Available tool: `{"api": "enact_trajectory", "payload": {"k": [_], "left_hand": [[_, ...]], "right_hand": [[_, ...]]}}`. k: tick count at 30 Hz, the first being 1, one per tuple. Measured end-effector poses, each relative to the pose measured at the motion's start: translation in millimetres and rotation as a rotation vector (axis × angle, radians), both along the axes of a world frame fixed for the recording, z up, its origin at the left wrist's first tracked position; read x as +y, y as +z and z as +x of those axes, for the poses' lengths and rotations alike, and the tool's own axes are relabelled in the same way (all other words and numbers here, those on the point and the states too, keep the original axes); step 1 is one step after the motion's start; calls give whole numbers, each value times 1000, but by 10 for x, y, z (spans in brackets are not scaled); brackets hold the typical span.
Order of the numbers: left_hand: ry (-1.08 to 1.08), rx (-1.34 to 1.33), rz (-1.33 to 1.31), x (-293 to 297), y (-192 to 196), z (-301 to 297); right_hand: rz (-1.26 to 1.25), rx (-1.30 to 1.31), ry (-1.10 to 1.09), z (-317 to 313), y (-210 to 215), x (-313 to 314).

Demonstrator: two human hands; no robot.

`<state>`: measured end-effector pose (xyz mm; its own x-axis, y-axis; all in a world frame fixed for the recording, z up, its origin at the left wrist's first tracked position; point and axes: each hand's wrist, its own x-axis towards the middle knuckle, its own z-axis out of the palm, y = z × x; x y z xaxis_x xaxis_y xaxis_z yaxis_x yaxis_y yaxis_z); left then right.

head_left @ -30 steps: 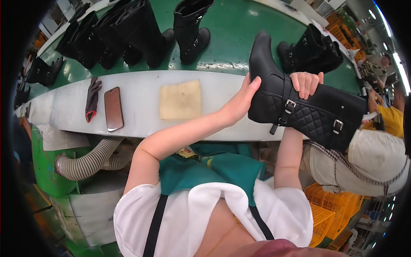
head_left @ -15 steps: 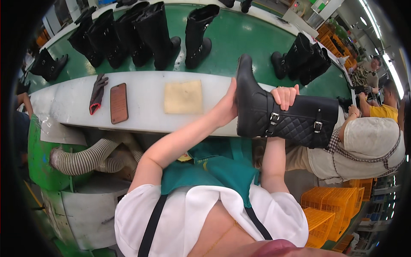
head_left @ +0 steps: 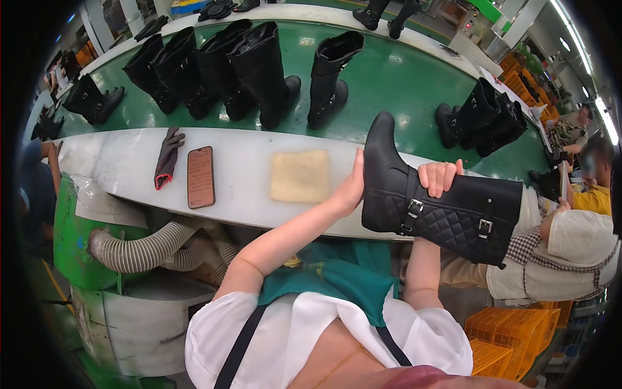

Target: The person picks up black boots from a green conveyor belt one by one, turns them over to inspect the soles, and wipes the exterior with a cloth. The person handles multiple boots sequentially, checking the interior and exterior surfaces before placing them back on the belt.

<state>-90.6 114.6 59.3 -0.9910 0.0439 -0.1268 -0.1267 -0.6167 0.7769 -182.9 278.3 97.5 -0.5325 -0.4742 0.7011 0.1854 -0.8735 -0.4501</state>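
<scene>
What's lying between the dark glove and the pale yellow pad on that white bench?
A phone, screen up, lies between the glove and the pad, touching neither; the head view shows it.

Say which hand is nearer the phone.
Left. The left hand is right of the phone, against the held boot; the right hand is farther right, gripping its shaft.

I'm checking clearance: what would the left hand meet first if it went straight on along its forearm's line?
The left hand would first meet the black boot, on its sole side; it seems to touch there, though depth is unclear.
</scene>
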Motion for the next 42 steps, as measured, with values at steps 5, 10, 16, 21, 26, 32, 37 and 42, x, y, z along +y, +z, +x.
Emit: {"api": "enact_trajectory", "payload": {"k": [5,10,16,21,26,32,37,42], "left_hand": [[74,118,-248,20,-481,-76],[150,119,-146,35,-526,-172],[201,105,-136,109,-479,-282],[-97,-152,283,109,-157,-258],[-201,-214,545,104,-109,-533],[-147,-236,649,-15,-31,-685],[-155,-263,736,-27,-43,-684],[-111,-204,601,-30,-44,-681]], "right_hand": [[139,233,45,-131,130,-102],[90,611,194,-405,111,-325],[159,487,233,-451,40,-225],[639,77,-600,21,296,-285],[829,49,-560,-157,26,-102],[863,0,-447,-35,-36,32],[878,12,-437,-15,-65,43],[818,31,-420,24,-96,69]]}}
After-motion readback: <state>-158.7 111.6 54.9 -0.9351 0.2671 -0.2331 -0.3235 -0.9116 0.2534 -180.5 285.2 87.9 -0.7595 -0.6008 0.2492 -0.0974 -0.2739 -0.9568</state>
